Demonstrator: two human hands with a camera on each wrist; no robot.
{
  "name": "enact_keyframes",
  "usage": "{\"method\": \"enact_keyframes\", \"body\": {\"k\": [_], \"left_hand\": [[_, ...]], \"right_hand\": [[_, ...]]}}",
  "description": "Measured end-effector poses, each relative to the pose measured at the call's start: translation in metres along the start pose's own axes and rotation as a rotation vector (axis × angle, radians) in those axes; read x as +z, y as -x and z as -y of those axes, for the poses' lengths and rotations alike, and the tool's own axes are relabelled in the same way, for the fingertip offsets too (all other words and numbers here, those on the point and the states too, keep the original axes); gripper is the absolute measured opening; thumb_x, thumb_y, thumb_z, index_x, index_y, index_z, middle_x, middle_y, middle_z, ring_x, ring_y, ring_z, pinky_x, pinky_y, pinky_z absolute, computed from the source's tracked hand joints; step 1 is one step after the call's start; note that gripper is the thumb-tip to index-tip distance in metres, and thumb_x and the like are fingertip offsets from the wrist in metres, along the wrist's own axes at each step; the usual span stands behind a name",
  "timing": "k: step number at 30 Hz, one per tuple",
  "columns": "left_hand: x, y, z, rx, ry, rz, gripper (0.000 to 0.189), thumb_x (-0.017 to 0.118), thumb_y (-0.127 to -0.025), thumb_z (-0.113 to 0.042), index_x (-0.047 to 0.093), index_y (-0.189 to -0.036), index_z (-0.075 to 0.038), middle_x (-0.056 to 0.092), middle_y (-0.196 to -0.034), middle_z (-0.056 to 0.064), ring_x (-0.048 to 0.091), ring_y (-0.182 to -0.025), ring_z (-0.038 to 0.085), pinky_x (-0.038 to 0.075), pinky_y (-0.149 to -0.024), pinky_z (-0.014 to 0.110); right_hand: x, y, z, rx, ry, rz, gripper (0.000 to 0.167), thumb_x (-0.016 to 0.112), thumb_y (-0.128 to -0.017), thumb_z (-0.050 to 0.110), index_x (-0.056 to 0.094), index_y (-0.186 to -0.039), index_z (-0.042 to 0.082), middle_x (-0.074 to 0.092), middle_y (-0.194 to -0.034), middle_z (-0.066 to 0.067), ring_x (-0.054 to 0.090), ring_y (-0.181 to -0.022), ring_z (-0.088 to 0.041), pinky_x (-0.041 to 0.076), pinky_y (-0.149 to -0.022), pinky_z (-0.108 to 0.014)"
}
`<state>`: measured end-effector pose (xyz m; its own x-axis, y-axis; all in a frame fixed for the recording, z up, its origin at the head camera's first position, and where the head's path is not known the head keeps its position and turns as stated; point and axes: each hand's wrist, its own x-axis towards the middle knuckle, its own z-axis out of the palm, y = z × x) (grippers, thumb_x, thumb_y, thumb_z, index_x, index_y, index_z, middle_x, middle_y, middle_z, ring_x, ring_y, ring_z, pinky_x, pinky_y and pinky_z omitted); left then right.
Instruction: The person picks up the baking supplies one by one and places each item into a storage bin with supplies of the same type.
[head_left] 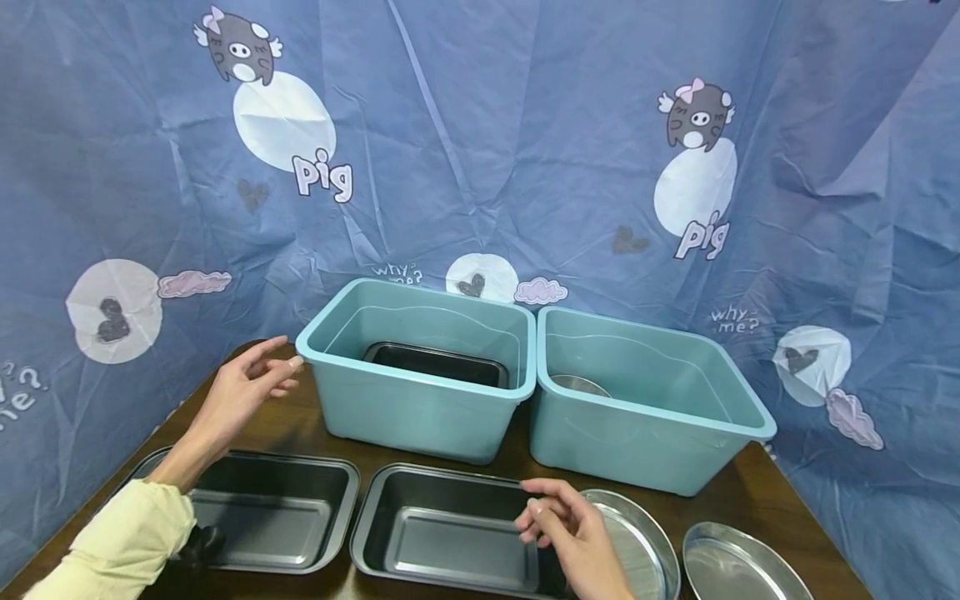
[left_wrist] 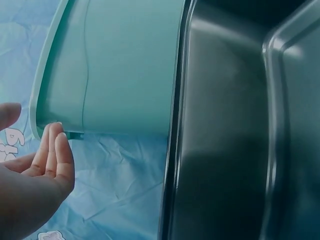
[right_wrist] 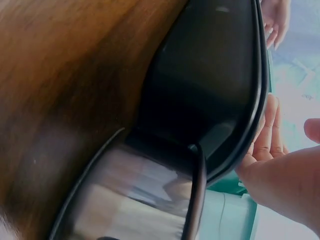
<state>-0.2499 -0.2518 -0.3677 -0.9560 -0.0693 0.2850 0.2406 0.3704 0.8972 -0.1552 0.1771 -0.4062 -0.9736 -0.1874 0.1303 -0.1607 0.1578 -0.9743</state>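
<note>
Pale yellow left sleeve [head_left: 112, 537], creased, cuff [head_left: 172, 507] gathered; left hand [head_left: 243, 387], right hand [head_left: 566, 529] bare.

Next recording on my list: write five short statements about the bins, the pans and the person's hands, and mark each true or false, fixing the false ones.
1. The left bin has a dark pan inside. True.
2. The right bin has nothing in it. False: part of a round tin shows inside.
3. The left hand is near a corner of the left bin. True.
4. The right hand grips a round plate. False: it holds nothing.
5. Two round plates lie stacked on the table. False: they lie side by side, apart.
</note>
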Motion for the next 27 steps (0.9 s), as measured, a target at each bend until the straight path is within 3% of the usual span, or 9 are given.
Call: {"method": "enact_keyframes", "body": {"k": [12, 27], "left_hand": [[-0.001, -0.013, -0.004, -0.013, 0.043, 0.032, 0.068, 0.060, -0.107, -0.029, 0.034, -0.154, 0.012, 0.067, -0.098, -0.007, 0.065, -0.080, 0.000, 0.056, -0.073, 0.018], [0.002, -0.027, -0.007, -0.029, 0.098, 0.070, 0.062, 0.060, -0.106, -0.020, 0.037, -0.150, 0.017, 0.068, -0.090, -0.006, 0.062, -0.074, 0.001, 0.053, -0.069, 0.018]], "right_hand": [[0.008, -0.002, 0.000, -0.022, -0.011, 0.049, 0.033, 0.061, -0.104, 0.010, 0.058, -0.130, -0.011, 0.072, -0.091, -0.016, 0.071, -0.076, -0.016, 0.056, -0.070, -0.029], [0.017, -0.004, -0.001, -0.050, -0.023, 0.080, 0.032, 0.060, -0.104, 0.010, 0.058, -0.129, -0.010, 0.072, -0.090, -0.018, 0.071, -0.076, -0.016, 0.058, -0.071, -0.030]]}}
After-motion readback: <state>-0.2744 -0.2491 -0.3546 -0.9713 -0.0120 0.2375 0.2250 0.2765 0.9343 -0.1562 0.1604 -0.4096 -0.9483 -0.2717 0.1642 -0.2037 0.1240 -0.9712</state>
